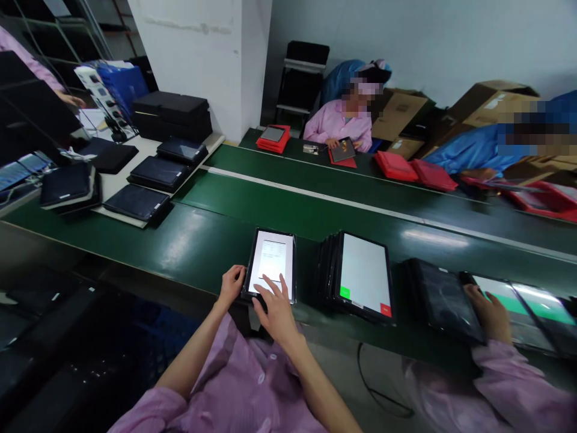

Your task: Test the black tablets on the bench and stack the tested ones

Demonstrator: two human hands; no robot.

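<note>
A tablet (273, 252) with a lit white screen lies on the green bench right in front of me. Closed at its left edge is my left hand (232, 285), fingers curled against the side of the frame. Over the lower part of the screen, my right hand (277, 310) is spread, fingertips at or just above the glass; contact cannot be made out. To the right stands a stack of tablets (365, 270), the top one lit white with a green and a red square.
A co-worker's hand (489, 310) rests by more tablets (446, 294) at right. Several dark tablets (137, 201) lie at left on a pale board. Across the green bench (202, 234), two people sit near red folders (396, 165). Dark items are stacked below the bench at lower left.
</note>
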